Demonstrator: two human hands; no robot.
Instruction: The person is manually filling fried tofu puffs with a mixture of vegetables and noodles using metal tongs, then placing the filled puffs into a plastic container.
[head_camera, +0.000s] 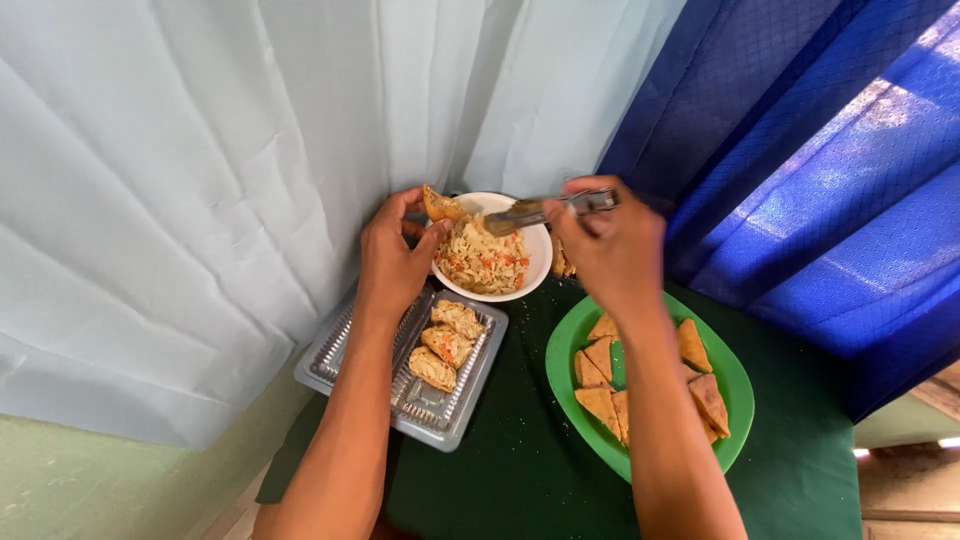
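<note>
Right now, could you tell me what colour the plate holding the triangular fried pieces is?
The plate is bright green, best seen in the head view.

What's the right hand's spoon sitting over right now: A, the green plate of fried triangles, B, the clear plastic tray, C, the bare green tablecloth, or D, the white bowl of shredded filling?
D: the right hand holds the metal spoon with its tip over the white bowl of shredded filling, away from the green plate and clear plastic tray.
</note>
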